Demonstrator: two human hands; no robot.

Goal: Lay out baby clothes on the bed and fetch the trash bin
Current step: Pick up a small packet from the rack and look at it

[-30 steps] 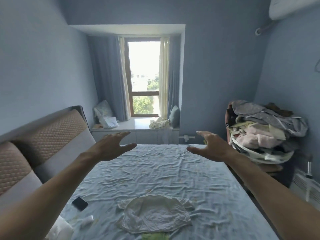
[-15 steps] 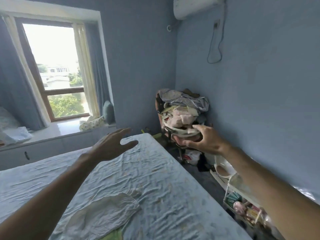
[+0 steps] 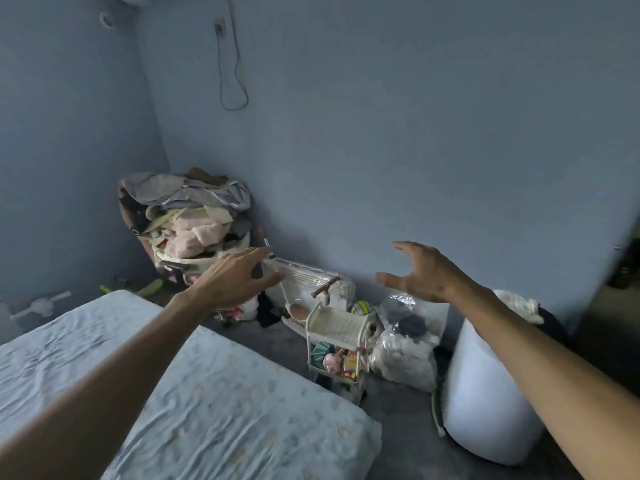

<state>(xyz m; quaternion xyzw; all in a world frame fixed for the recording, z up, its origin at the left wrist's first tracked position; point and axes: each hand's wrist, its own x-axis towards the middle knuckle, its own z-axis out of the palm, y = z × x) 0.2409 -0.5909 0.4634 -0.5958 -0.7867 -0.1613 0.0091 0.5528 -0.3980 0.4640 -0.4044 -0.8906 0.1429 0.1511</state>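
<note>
**A:** Where's the trash bin?

**B:** My guess is the white cylinder (image 3: 485, 393) on the floor, off the bed's (image 3: 173, 393) near right corner, by the wall. I can't see its rim or mouth, so that's a judgement. No baby clothes show on the stretch of bed in view.

**A:** And the hands?

**B:** Both empty. The left hand (image 3: 230, 284) is spread flat, fingers extended, over the bed's right edge. The right hand (image 3: 420, 271) is open with fingers curled loosely, in the air above the clear plastic bags (image 3: 405, 348) next to the cylinder. Neither touches anything.

**A:** How would it handle?

**B:** It looks like smooth, thin plastic: probably light, stiff, a bit slippery on the sides. I'd grip the upper rim, or clasp it between both palms.

**A:** What's changed from half a second ago?

**B:** The view has swung right and down. The window and the white garment on the bed have left the frame; the small shelf cart (image 3: 337, 344), the bags and the cylinder have come in. The clothes pile (image 3: 187, 220) in the corner now sits left of centre.
</note>
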